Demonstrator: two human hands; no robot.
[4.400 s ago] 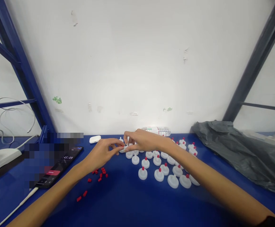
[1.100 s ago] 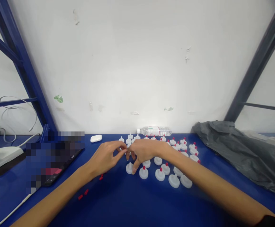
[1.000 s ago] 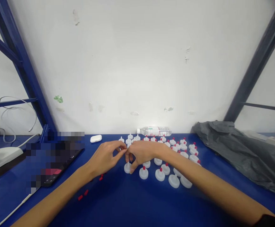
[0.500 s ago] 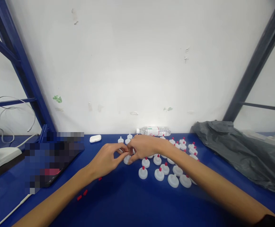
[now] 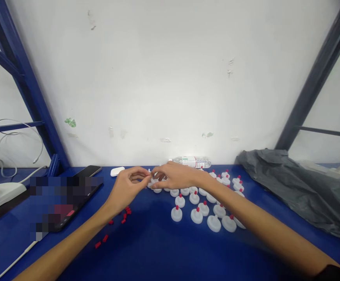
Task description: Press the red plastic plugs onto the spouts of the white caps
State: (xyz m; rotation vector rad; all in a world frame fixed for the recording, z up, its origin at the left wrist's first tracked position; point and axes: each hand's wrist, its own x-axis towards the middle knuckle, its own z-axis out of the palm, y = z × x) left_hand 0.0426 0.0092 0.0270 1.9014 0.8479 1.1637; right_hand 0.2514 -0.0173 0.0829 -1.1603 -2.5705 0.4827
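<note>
My left hand [image 5: 132, 181] pinches thumb against index finger above the far left white pieces; what lies between the fingertips is too small to make out. Right beside it, my right hand [image 5: 171, 175] reaches across with bent fingers around a white spouted cap [image 5: 150, 183], which is partly hidden. Many round white spouted caps [image 5: 177, 214] stand spout up under and around my right forearm, most with a red tip [image 5: 198, 209]. One white cap [image 5: 214, 223] at the front has a bare spout. Several loose small red tips [image 5: 124, 221] lie below my left hand.
A clear plastic bottle [image 5: 193, 162] lies along the wall. A white earbud case [image 5: 117, 171] and a phone [image 5: 89, 171] are at back left, with a partly blurred dark device [image 5: 83, 205] before them. Grey plastic sheeting [image 5: 287, 191] covers the right side of the blue table [image 5: 146, 249].
Both hands have moved left and slightly up, to another white cap at the back. More red tips and white caps have come into sight.
</note>
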